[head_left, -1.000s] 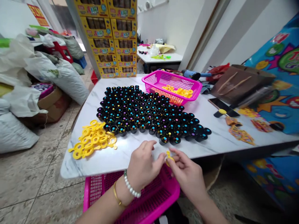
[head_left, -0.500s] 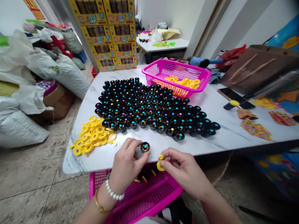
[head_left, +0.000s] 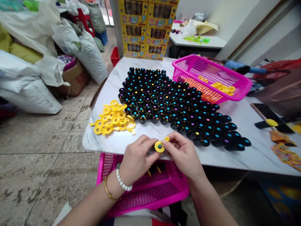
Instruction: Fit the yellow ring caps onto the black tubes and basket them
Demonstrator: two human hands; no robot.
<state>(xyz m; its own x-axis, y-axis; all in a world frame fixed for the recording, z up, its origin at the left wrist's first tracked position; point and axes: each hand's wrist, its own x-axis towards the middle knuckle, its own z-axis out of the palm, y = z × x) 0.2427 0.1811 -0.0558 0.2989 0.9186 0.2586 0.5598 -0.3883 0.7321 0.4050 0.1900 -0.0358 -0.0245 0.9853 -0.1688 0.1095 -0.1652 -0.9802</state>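
My left hand (head_left: 137,158) and my right hand (head_left: 183,153) meet at the near edge of the white marble table (head_left: 235,157), both pinching one small black cup with a yellow ring cap (head_left: 159,146) pressed on its top. Beyond the hands, several black cups with coloured dots (head_left: 174,103) stand packed together on the table. A loose heap of yellow ring caps (head_left: 113,119) lies to the left of them. A pink basket (head_left: 141,188) sits below the table edge, under my hands, with a few finished pieces in it.
A second pink basket (head_left: 235,91) with yellow caps stands at the back right. A phone and a yellow-tipped tool (head_left: 270,121) lie at the right. White sacks (head_left: 30,91) and yellow cartons (head_left: 145,28) line the floor behind the table.
My left hand picked a black cup from the table, my right brought a yellow cap to it, and now both hold the cap on the cup. The view has shifted left.
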